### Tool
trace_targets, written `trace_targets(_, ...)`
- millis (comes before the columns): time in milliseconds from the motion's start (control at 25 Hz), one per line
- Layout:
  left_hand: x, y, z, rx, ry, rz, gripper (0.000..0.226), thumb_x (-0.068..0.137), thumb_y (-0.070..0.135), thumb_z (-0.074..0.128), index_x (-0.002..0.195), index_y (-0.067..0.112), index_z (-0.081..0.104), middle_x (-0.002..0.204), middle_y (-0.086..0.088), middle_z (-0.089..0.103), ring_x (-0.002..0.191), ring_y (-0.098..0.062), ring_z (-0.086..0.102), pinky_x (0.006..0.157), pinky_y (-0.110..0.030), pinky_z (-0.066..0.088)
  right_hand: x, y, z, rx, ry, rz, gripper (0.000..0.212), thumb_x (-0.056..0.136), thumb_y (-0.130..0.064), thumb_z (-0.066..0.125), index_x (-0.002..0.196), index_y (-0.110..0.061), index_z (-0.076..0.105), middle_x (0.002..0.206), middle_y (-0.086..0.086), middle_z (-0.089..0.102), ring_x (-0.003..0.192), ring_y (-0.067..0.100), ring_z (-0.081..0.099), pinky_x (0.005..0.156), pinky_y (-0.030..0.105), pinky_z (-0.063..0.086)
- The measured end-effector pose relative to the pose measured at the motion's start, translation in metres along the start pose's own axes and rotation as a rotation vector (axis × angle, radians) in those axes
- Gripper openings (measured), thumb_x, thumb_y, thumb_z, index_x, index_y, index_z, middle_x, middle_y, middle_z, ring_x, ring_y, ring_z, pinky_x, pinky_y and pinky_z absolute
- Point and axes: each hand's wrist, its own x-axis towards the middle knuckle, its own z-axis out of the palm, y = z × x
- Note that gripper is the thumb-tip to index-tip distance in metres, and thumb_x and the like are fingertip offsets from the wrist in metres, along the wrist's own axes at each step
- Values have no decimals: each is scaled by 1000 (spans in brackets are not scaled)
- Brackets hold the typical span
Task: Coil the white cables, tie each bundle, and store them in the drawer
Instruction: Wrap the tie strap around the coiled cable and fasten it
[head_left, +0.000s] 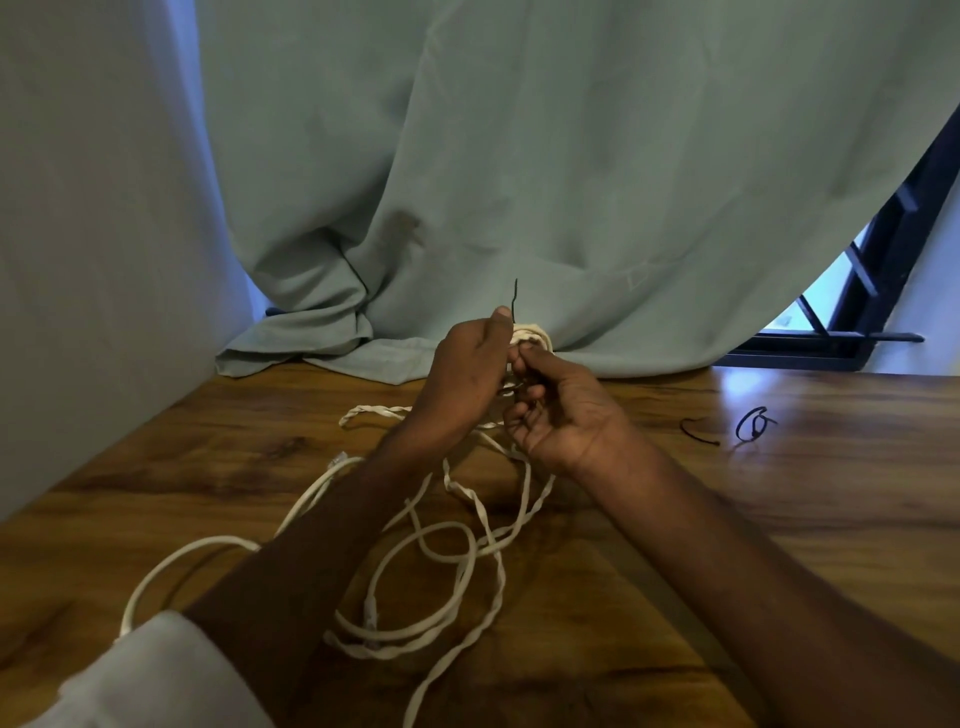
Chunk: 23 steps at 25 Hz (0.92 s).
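Head view: left hand (470, 374), right hand (558, 415) pinch coiled bundle (532, 335); black tie (514, 296) points up.

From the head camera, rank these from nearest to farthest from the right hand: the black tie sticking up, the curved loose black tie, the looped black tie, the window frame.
1. Black tie sticking up: at the hands, just left of the right hand.
2. Curved loose black tie: on the table, to its right.
3. Looped black tie: farther right on the table.
4. Window frame: beyond the table's far right edge.
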Motion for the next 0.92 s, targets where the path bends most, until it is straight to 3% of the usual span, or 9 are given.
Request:
trace_targets(120,6,-2,-1,-56,-22,-136,36,108,41,46,91,12,58,71,-5,59,57,-11,55,60,-28,44,0,4,-1,-21,5,-3,16,96,-17,70,81,-10,69,66,-4,64,47,3,46,46,17,35)
trace_targets(240,7,1,-5,-185,2,-214,32,105,38,52,101,8,62,69,-5,61,53,-11,55,53,-25,46,0,6,1,-73,-14,-58,13,98,-17,68,85,-12,69,67,-4,64,47,2,45,45,17,35)
trace_targets(360,4,4,-8,-382,-8,-317,30,98,36,57,86,9,65,63,-7,60,56,-20,55,62,-33,47,4,5,1,-182,3,-154,5,95,-15,71,91,-16,73,74,-4,67,46,1,45,43,17,36)
trace_targets(480,2,3,-6,-535,-30,-444,34,95,35,58,75,8,62,50,-4,50,44,-18,45,55,-29,41,4,6,-2,-275,36,-217,4,92,-15,75,95,-17,77,76,-2,70,48,3,48,45,19,38)
trace_targets(680,-1,7,-5,-601,112,-444,26,97,31,64,89,7,70,67,-9,65,50,-16,58,53,-26,46,-5,5,2,-386,67,-331,6,89,-9,78,92,-14,81,72,2,72,50,8,48,50,24,37)
trace_targets(800,-2,4,-9,-533,137,-331,17,98,24,64,91,9,66,69,-10,63,54,-17,58,55,-27,47,-6,9,3,-451,51,-358,7,89,-10,77,94,-12,82,75,3,74,53,8,48,48,21,39)
trace_targets(920,0,2,-11,-530,162,-345,25,100,29,63,87,8,64,70,-12,63,63,-24,59,63,-33,49,-8,11,2,-480,82,-467,9,91,-11,77,98,-11,82,82,8,77,56,9,53,50,23,45)
